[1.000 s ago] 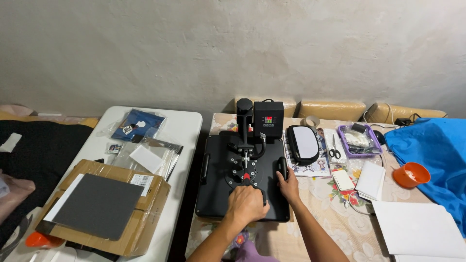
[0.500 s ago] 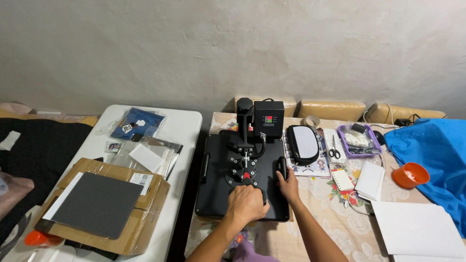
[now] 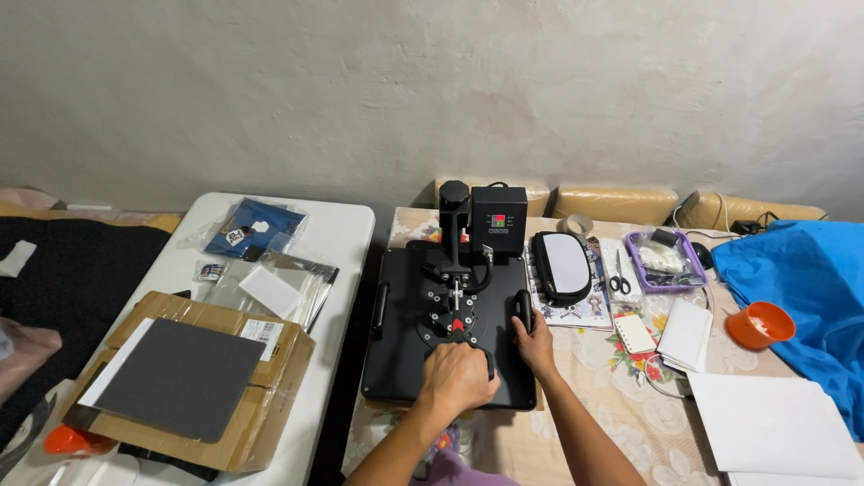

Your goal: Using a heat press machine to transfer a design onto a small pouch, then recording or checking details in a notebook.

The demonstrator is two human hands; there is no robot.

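Note:
A black heat press (image 3: 405, 351) lies shut on the flowered table, its control box (image 3: 498, 220) with a small lit display at the back. My left hand (image 3: 457, 378) is closed around the press handle at the front middle of the top plate. My right hand (image 3: 535, 345) grips the black side handle (image 3: 522, 309) on the press's right edge. Both forearms come up from the bottom of the view.
A white table on the left carries a cardboard box (image 3: 270, 355) with a dark grey pad (image 3: 180, 378), plastic bags and a blue garment packet (image 3: 255, 228). Right of the press lie a black and white pouch (image 3: 561, 265), scissors (image 3: 619, 273), a purple tray (image 3: 668, 261), an orange cup (image 3: 759, 324), white sheets (image 3: 774, 423) and blue cloth (image 3: 801, 270).

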